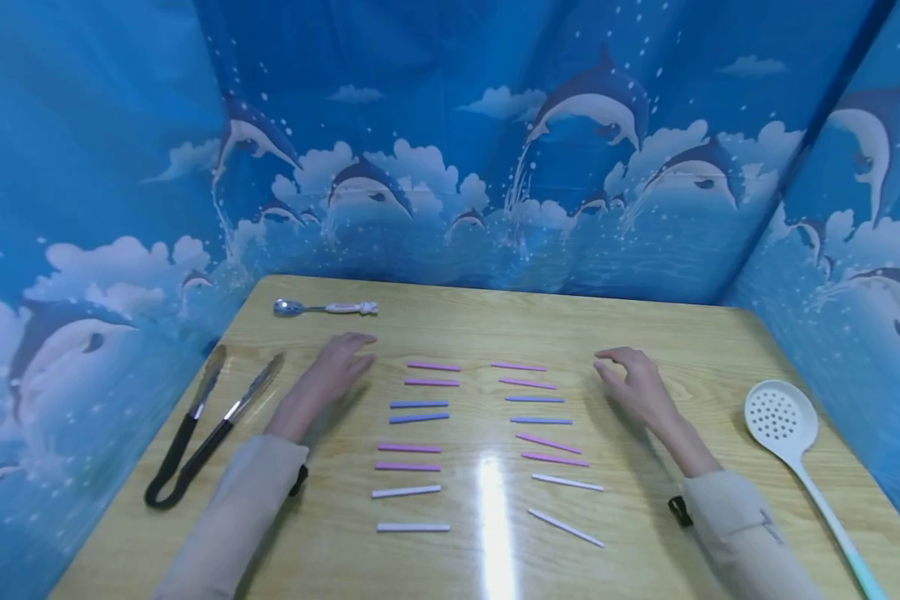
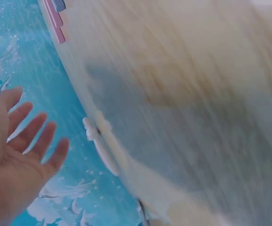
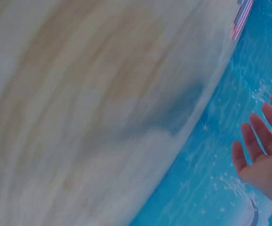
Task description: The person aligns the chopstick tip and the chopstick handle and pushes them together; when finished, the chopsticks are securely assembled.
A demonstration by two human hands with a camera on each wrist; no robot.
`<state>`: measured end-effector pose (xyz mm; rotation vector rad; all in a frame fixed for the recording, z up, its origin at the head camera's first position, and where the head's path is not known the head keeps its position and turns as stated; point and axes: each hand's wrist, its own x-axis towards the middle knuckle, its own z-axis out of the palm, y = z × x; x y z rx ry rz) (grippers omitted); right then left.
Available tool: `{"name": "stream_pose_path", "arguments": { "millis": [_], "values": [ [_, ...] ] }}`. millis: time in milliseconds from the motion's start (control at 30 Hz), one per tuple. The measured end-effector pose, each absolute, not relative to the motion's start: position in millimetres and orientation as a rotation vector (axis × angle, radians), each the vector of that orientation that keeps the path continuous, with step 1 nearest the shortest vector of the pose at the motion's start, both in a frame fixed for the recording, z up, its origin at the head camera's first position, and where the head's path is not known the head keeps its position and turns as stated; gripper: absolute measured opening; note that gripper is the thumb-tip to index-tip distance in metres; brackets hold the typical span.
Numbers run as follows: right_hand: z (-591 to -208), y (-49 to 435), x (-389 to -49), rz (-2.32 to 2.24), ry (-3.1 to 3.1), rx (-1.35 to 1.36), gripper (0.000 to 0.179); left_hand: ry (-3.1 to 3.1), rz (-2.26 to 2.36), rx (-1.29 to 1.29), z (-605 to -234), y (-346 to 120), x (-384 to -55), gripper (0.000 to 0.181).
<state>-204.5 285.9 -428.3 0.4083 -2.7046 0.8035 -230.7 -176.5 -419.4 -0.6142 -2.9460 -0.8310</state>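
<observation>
Two columns of thin sticks lie flat on the wooden table [image 1: 435, 329]. In both columns, pink sticks [image 1: 434, 367] are at the far end, blue sticks [image 1: 419, 404] come after them, then magenta sticks [image 1: 408, 448], and white sticks [image 1: 412, 527] nearest me. My left hand [image 1: 335, 367] hovers left of the left column with fingers loosely bent and nothing held; its spread fingers show in the left wrist view. My right hand [image 1: 637, 387] hovers right of the right column, also holding nothing, its fingers relaxed in the right wrist view.
Black-handled tongs [image 1: 183, 450] lie at the left. A spoon with a pale handle [image 1: 326, 308] lies near the far edge. On the right is a white slotted ladle [image 1: 782, 414]. A blue dolphin-print curtain [image 1: 450, 125] surrounds the table's far and side edges.
</observation>
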Motion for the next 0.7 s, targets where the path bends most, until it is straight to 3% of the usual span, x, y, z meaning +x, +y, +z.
{"name": "stream_pose_path", "arguments": {
  "millis": [400,700],
  "values": [
    [-437.5,255.4,-223.9,1.013,-2.814,0.408,0.019,-3.136,-1.141,-0.647,-427.3,-156.1,-254.6,0.04],
    [-442.2,238.5,-238.2,1.115,-2.798,0.575,0.024,-3.219,-1.165,-0.676,-429.4,-137.7,-266.5,0.038]
  ]
}}
